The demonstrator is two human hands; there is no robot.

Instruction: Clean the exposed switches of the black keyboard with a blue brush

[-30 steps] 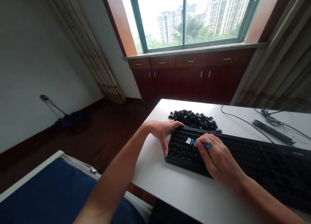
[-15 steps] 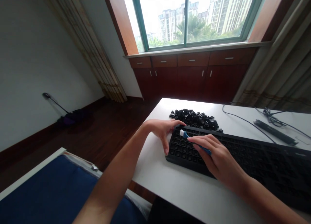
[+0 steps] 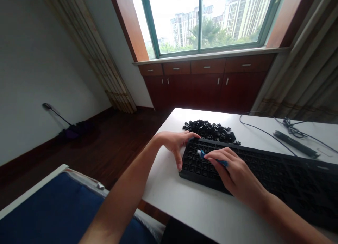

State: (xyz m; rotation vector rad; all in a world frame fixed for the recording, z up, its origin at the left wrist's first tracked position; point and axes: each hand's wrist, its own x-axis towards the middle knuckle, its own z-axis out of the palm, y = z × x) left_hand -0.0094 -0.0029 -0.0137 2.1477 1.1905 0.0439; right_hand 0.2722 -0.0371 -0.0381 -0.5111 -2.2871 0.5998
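Observation:
A black keyboard base (image 3: 253, 166) without keycaps lies on the white table. My left hand (image 3: 176, 143) grips its left end, thumb at the near corner and fingers at the far edge. A blue brush (image 3: 202, 154) with white bristles is pinched in my right hand (image 3: 233, 168), its bristles over the left part of the keyboard. Behind the keyboard's far edge lies a heap of loose black keycaps (image 3: 211, 129).
On the white table (image 3: 185, 205), a black cable (image 3: 260, 132) and a long black piece (image 3: 295, 144) lie at the back right. A blue zippered item (image 3: 58, 208) is at lower left. Cabinets (image 3: 182, 89) stand below the window.
The brush in my right hand has shifted slightly right and toward me over the keyboard. My left hand keeps its hold. The whole view has shifted slightly.

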